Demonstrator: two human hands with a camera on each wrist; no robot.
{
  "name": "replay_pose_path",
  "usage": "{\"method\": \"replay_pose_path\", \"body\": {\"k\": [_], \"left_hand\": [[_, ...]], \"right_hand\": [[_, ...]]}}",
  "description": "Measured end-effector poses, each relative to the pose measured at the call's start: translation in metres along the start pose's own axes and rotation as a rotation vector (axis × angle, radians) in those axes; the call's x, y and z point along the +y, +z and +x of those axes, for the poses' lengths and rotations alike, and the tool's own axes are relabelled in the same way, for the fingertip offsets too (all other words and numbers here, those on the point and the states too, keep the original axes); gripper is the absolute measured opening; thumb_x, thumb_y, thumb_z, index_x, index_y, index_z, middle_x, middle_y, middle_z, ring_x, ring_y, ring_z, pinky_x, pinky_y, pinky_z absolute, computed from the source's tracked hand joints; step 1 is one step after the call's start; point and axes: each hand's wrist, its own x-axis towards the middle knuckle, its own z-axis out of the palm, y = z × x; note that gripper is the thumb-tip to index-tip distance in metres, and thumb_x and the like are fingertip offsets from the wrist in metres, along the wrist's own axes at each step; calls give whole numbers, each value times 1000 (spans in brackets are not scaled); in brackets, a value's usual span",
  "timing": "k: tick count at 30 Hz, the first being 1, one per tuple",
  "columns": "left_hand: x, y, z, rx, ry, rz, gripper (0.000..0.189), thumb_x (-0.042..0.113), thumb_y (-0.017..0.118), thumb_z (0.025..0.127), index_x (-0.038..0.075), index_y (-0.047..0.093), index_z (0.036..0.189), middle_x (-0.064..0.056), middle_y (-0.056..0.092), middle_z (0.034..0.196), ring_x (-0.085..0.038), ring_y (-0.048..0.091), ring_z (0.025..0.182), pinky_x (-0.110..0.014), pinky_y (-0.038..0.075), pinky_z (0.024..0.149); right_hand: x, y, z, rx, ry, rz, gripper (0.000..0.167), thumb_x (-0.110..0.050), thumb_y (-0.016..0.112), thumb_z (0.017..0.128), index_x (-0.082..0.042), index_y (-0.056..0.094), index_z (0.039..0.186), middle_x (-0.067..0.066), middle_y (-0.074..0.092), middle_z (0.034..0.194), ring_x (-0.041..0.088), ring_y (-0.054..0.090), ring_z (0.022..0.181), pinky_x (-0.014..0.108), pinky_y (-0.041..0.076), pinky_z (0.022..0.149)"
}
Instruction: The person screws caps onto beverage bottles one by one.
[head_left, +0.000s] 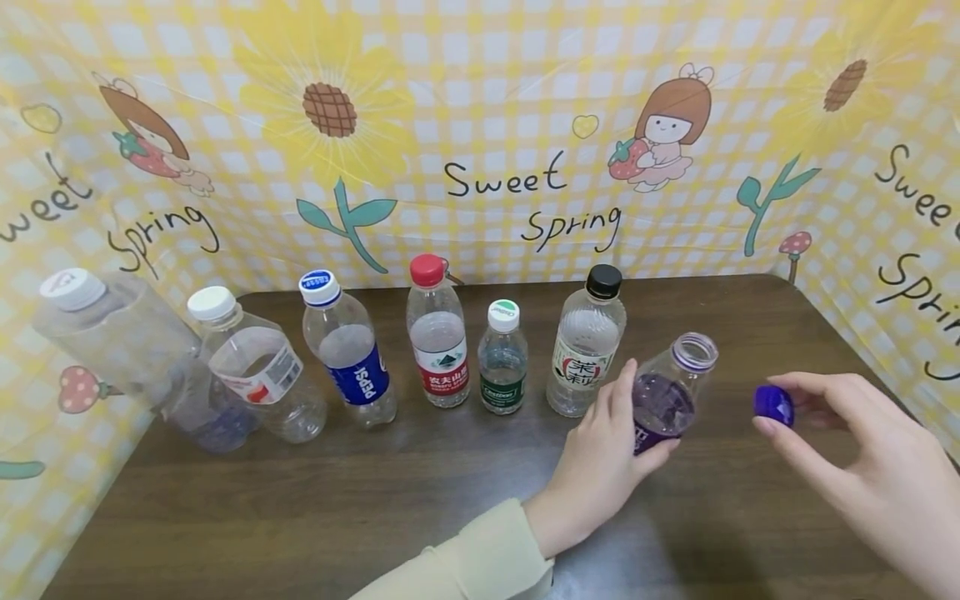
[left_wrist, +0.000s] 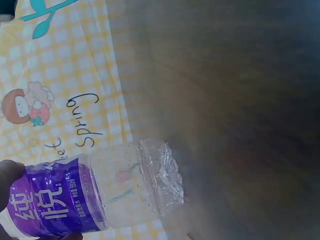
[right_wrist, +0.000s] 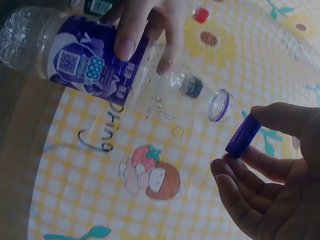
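A clear plastic bottle with a purple label (head_left: 663,408) has an uncovered mouth and leans to the right in the head view. My left hand (head_left: 596,467) grips it round the label; the right wrist view shows fingers and thumb wrapped on that purple label (right_wrist: 95,62). In the left wrist view the bottle's crumpled base (left_wrist: 165,175) is off the table. My right hand (head_left: 862,458) pinches a purple bottle cap (head_left: 773,406) between thumb and fingers, a short way right of the bottle's mouth. In the right wrist view the cap (right_wrist: 243,136) is apart from the neck.
Several capped bottles stand in a row: a large clear one (head_left: 112,325), a white-capped one (head_left: 262,367), a Pepsi bottle (head_left: 352,367), a red-capped one (head_left: 438,358), a small green-labelled one (head_left: 502,367) and a black-capped one (head_left: 588,342). A yellow checked cloth (head_left: 480,108) hangs behind the brown table (head_left: 300,517).
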Motion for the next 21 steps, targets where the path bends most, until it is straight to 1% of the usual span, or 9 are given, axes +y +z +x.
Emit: {"method": "replay_pose_path", "body": {"k": [2, 6, 9, 12, 17, 21], "left_hand": [[-4, -5, -6, 5, -7, -2, 85, 44, 71, 82, 8, 28, 146, -9, 57, 125, -21, 63, 109, -32, 57, 77], [-10, -15, -16, 9, -15, -8, 87, 43, 73, 81, 7, 28, 146, -9, 57, 126, -22, 63, 110, -34, 57, 78], [-15, -24, -22, 15, -20, -24, 89, 41, 75, 79, 7, 28, 146, -10, 58, 124, -23, 63, 110, -35, 57, 80], [-19, -34, -28, 15, -32, -49, 88, 39, 76, 78, 8, 28, 146, -10, 59, 122, -24, 63, 109, -37, 57, 81], [-28, -51, -39, 30, -44, -76, 86, 34, 78, 78, 7, 30, 143, -11, 59, 121, -24, 63, 109, -39, 55, 86], [-36, -63, -48, 48, -60, -79, 86, 32, 80, 75, 6, 32, 141, -13, 58, 126, -25, 62, 113, -40, 55, 89]], "right_hand": [[-9, 1, 5, -23, -17, -17, 45, -1, 82, 66, -8, 65, 107, -34, 47, 98, -25, 40, 92, -4, 29, 83], [-25, 2, 14, -53, -47, -8, 45, -1, 81, 67, -11, 64, 107, -23, 53, 96, -23, 40, 94, -2, 28, 84], [-35, 3, 20, -66, -75, 4, 46, 0, 81, 67, -12, 64, 108, -14, 57, 95, -20, 42, 95, -1, 28, 85], [-42, 6, 27, -71, -114, 17, 47, -2, 81, 67, -11, 64, 109, -10, 59, 95, -17, 44, 95, 0, 29, 86], [-50, 15, 36, -84, -201, 43, 43, -6, 79, 71, -13, 64, 111, -8, 61, 97, -7, 50, 92, 3, 36, 85], [-61, 20, 40, -113, -232, 51, 40, -8, 78, 74, -15, 63, 111, -11, 60, 99, -2, 54, 89, 5, 41, 82]]}}
